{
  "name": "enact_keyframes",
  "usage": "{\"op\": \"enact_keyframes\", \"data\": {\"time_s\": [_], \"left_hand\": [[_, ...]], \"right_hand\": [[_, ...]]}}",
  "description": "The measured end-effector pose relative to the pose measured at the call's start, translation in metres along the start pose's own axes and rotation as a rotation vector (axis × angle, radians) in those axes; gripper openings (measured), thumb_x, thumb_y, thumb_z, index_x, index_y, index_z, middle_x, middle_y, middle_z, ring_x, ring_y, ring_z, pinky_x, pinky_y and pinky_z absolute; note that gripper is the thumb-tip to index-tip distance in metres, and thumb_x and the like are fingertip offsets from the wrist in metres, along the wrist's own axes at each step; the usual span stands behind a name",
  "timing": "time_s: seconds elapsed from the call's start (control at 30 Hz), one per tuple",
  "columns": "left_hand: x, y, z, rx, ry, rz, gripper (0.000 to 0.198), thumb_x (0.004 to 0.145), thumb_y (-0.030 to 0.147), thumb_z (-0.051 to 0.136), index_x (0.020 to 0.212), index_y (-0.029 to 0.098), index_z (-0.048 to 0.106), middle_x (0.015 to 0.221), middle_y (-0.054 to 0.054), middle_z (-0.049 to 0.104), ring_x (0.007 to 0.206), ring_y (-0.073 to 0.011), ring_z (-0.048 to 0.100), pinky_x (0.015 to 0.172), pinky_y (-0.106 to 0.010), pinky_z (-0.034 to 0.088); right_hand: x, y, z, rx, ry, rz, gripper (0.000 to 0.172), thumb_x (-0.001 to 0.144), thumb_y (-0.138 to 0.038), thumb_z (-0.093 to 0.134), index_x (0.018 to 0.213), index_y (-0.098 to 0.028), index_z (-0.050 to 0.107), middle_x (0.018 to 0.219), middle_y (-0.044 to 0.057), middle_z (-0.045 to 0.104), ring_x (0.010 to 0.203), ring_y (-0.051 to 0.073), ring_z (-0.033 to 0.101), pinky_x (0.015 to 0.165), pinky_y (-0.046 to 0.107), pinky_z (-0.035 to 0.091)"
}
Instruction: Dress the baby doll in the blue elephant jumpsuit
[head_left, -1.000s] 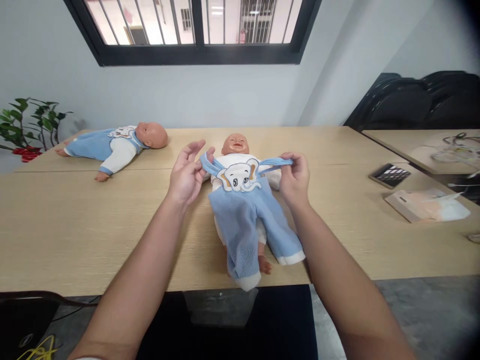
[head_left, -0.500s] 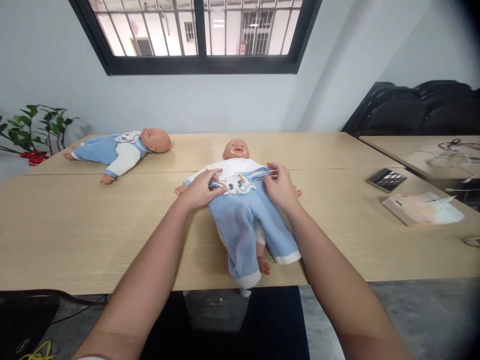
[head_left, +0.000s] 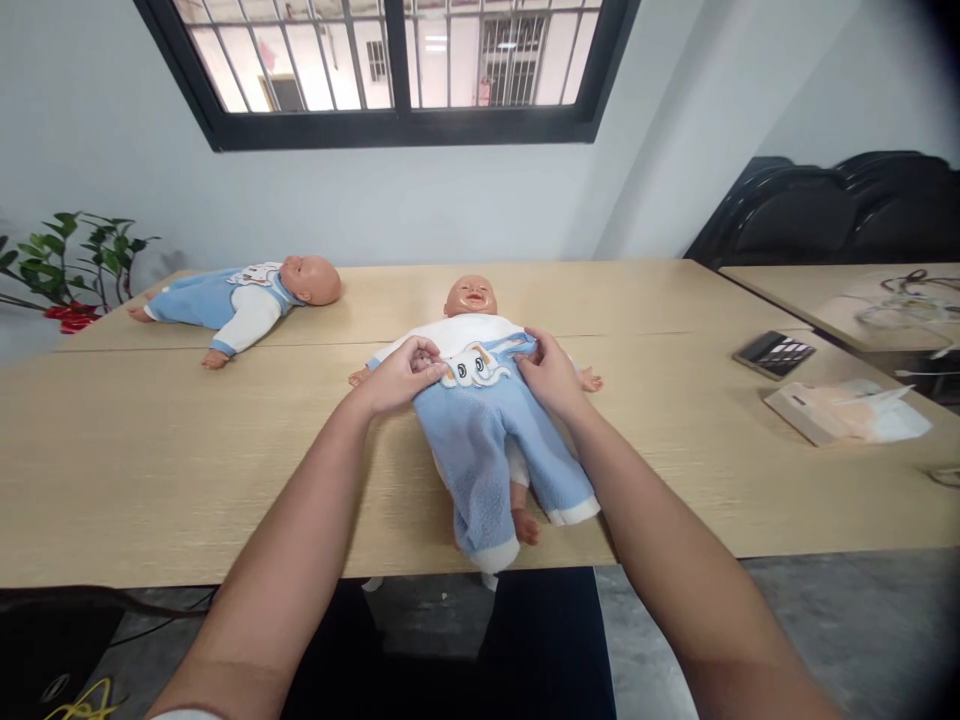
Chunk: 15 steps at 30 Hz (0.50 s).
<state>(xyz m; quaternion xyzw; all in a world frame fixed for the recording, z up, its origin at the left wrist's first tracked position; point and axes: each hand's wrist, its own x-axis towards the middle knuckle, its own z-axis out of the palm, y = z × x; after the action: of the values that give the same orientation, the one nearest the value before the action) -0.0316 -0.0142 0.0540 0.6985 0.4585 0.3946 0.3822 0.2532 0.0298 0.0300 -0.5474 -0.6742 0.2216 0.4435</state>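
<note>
A baby doll (head_left: 471,297) in a white long-sleeved top lies on its back, head toward the window. Blue overalls (head_left: 480,440) with a white cartoon animal on the bib are spread over its chest and legs; one bare foot (head_left: 526,526) shows between the trouser legs. My left hand (head_left: 409,375) is closed on the bib's left edge, fingers curled. At the upper right of the bib, my right hand (head_left: 550,372) pinches the overalls by the strap. The fingertips of the right hand are partly hidden.
Another dressed doll (head_left: 255,297) lies at the back left beside a potted plant (head_left: 90,255). On the right are a phone (head_left: 774,355) and a tissue pack (head_left: 847,412). The table's front edge (head_left: 667,560) runs just below the overalls' cuffs.
My right hand has shifted slightly left and inward at the strap, and its fingers have drawn together. My left fingers have curled more at the bib's edge. The doll stays put.
</note>
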Motion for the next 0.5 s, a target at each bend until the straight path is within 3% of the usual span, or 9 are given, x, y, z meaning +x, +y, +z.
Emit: {"op": "enact_keyframes", "data": {"time_s": [0.07,0.13,0.27,0.37,0.5], "left_hand": [[0.0,-0.002,-0.004,0.089,-0.085,-0.046,0.05,0.082,0.057,0.074,0.115,0.02,0.065,0.108,-0.004,0.068,0.088,-0.0173,0.059,0.076,-0.027,0.044],[0.0,-0.004,-0.009,0.126,-0.129,-0.073,0.048,0.083,0.06,0.071,0.108,0.018,0.069,0.105,-0.004,0.069,0.088,-0.018,0.059,0.077,-0.028,0.044],[-0.001,-0.004,-0.017,0.117,-0.084,-0.101,0.05,0.088,0.066,0.06,0.084,0.017,0.065,0.078,0.0,0.059,0.072,-0.0148,0.051,0.068,-0.028,0.04],[-0.003,0.005,-0.017,0.129,-0.124,-0.041,0.05,0.088,0.067,0.058,0.086,0.018,0.063,0.082,0.0,0.059,0.075,-0.0149,0.051,0.07,-0.028,0.04],[-0.009,0.03,-0.012,0.29,-0.24,-0.016,0.05,0.078,0.065,0.074,0.091,0.018,0.062,0.087,0.0,0.062,0.077,-0.0162,0.053,0.069,-0.028,0.042]], "right_hand": [[0.0,-0.001,-0.001,0.001,-0.014,-0.009,0.053,0.086,-0.028,0.063,0.138,-0.016,0.059,0.089,0.005,0.067,0.079,0.023,0.061,0.08,0.04,0.053],[0.0,-0.002,-0.002,-0.001,-0.006,-0.006,0.051,0.086,-0.025,0.061,0.136,-0.016,0.061,0.093,0.006,0.069,0.08,0.023,0.061,0.08,0.039,0.052],[0.002,-0.004,-0.003,0.067,0.043,0.001,0.04,0.085,-0.02,0.056,0.123,-0.015,0.067,0.103,0.009,0.073,0.086,0.022,0.063,0.083,0.037,0.051],[0.003,-0.007,-0.004,0.109,0.058,0.03,0.03,0.085,-0.023,0.058,0.111,-0.015,0.071,0.098,0.009,0.075,0.08,0.021,0.063,0.078,0.035,0.051],[0.001,-0.008,-0.004,0.1,0.063,0.027,0.028,0.084,-0.025,0.058,0.107,-0.016,0.071,0.094,0.008,0.075,0.076,0.02,0.062,0.074,0.034,0.05]]}}
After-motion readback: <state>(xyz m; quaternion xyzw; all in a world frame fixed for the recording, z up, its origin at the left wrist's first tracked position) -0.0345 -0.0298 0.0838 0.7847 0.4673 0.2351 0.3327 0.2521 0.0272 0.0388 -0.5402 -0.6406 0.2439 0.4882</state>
